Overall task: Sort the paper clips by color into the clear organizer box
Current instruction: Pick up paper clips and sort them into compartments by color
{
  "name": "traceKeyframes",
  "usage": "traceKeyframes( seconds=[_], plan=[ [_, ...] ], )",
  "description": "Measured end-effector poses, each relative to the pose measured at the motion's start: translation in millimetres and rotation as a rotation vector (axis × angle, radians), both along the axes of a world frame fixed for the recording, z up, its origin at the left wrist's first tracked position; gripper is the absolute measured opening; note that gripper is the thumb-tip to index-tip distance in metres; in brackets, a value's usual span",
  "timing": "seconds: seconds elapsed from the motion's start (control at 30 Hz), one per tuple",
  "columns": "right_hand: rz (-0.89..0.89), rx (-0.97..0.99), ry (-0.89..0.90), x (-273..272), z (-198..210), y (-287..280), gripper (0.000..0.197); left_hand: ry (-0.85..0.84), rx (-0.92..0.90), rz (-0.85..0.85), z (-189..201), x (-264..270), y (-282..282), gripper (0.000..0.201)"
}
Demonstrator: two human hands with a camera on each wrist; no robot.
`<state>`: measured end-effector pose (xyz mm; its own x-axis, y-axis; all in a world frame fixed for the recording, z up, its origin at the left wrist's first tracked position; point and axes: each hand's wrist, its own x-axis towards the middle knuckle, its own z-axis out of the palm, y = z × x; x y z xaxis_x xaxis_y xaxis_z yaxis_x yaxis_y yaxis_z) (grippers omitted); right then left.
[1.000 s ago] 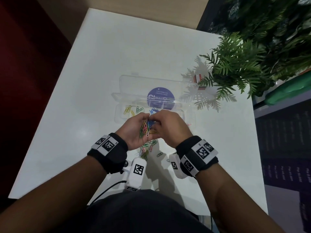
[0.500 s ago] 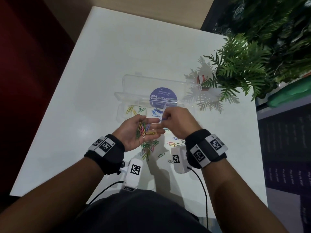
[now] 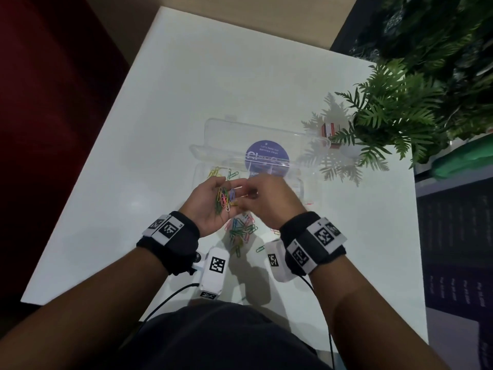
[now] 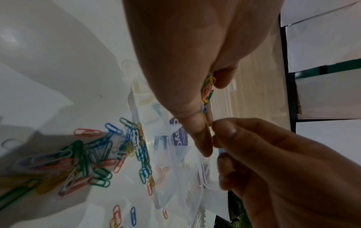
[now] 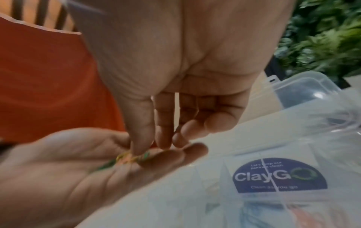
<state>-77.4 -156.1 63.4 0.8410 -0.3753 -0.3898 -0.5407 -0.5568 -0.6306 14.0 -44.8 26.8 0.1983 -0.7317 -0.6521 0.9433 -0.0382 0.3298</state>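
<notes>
A bunch of mixed paper clips (image 3: 225, 198) sits in the cupped left hand (image 3: 210, 204), fingers loosely curled around green, pink, yellow and blue ones, and the right hand (image 3: 269, 198) is right against it, thumb and forefinger pinching what looks like a yellow clip (image 4: 210, 134) at the edge of that bunch; the wrist view is blurred, so the colour is a best guess. Just beyond the fingertips lies the clear organizer box (image 3: 298, 182), lid thrown back, with a round purple sticker (image 3: 266, 153) showing through it. A few yellow and green clips (image 3: 222, 173) already lie in its left compartments, and some blue and red show in others. Below the hands, on the white desk (image 3: 160, 129), a loose pile of clips (image 3: 241, 231) waits unsorted, with strays scattered nearer the wrists. So it's early going: only a handful filed, the palmful and the whole pile left to do. A fern (image 3: 394, 116) leans in past the right hand.
</notes>
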Motion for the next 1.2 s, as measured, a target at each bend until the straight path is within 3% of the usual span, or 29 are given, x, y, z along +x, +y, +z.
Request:
traceKeyframes(
  seconds=[0.13, 0.23, 0.33, 0.4, 0.53, 0.73, 0.87, 1.0, 1.2],
  plan=[
    [0.123, -0.218, -0.005, -4, -3, 14, 0.006, -0.017, 0.021, -0.004, -1, -1, -3, 0.06],
    [0.137, -0.172, -0.031, -8, 5, 15, 0.019, 0.007, 0.022, -0.02, 0, -1, -1, 0.071],
    [0.026, -0.051, -0.096, -7, 13, 13, 0.008, 0.031, -0.023, -0.052, 5, -3, 2, 0.081],
    [0.005, -0.025, -0.152, -1, 15, 15, 0.015, 0.024, -0.016, -0.077, 7, -4, 4, 0.082],
    [0.235, -0.224, -0.076, 15, 17, 25, 0.024, -0.014, 0.053, -0.128, 12, -6, 7, 0.087],
    [0.29, -0.284, 0.02, 19, 9, 38, 0.011, -0.053, 0.112, -0.187, 13, -1, 20, 0.098],
    [0.343, -0.268, 0.032, 20, 10, 45, 0.004, -0.093, 0.129, -0.234, 14, 0, 27, 0.096],
    [0.368, -0.25, 0.026, 25, 13, 41, 0.016, -0.103, 0.127, -0.272, 15, 6, 32, 0.091],
    [0.21, -0.121, -0.057, 28, 15, 27, 0.001, -0.132, 0.094, -0.213, 14, 15, 33, 0.081]
  ],
)
